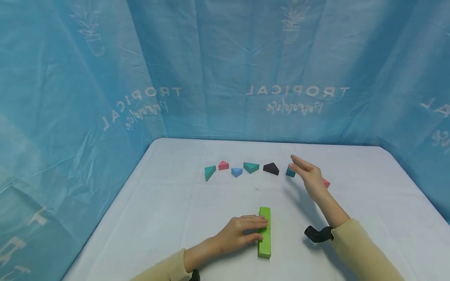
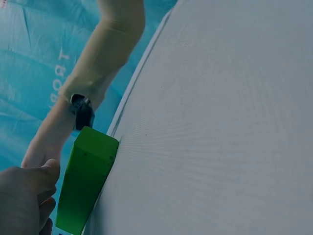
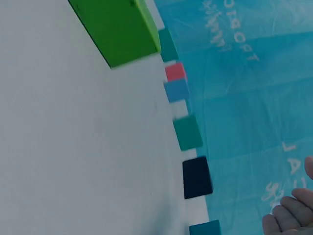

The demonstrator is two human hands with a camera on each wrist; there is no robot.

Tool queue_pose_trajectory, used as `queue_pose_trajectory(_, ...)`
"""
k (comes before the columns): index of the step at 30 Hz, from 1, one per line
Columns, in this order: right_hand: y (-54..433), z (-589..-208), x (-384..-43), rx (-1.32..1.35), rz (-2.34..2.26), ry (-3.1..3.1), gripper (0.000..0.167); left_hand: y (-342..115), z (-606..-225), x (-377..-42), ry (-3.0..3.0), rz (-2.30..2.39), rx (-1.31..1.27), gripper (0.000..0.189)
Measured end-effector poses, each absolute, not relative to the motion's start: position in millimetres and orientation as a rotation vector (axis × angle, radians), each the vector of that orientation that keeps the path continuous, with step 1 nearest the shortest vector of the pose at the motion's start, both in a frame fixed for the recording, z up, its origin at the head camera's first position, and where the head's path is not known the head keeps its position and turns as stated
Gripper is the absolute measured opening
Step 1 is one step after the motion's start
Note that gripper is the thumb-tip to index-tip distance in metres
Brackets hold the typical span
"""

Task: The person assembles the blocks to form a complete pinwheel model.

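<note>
Basically, L hand (image 1: 240, 231) sits at 9 o'clock of the two end-to-end green blocks (image 1: 266, 239) – approx 5 o'clock in head view – palm down, fingers relaxed, tips touching. R hand (image 1: 308, 175), approx 1 o'clock from them, is raised nr the teal block (image 1: 290, 173) – fingers loosely straight, thumb apart, nothing held; forearm from 5 o'clock.

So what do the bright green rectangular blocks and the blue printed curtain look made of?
Bright green rectangular blocks: probably painted wood, satin finish, from the even colour and crisp edges; possibly plastic.
Blue printed curtain: thin polyester or plastic sheeting, perhaps, given its creases and soft sheen.
</note>
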State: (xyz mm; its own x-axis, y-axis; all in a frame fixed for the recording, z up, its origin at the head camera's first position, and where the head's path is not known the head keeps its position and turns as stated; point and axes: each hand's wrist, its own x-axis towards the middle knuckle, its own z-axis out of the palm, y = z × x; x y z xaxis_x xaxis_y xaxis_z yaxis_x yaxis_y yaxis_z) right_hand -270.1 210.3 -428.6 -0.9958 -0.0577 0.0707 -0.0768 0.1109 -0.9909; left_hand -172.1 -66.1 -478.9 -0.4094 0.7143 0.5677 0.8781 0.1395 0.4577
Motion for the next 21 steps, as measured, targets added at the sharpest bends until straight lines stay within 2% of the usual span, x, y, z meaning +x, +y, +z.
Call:
queue_pose_trajectory(4, 212, -428, -282, 0.09, 2.047, -2.358, 0.062, -66, -481, -171, -2.247, -1.154, -1.542, 0.035)
queue_pose_trajectory(9, 218, -451, -301, 0.023, 1.907, -2.512, 0.067, -66, -482, -168, -2.271, -1.182, -1.509, 0.034)
queue_pose_trajectory(21, 224, -475, -314, 0.019, 1.805, -2.601, 0.067, -66, -484, -166, -2.329, -1.235, -1.468, 0.035)
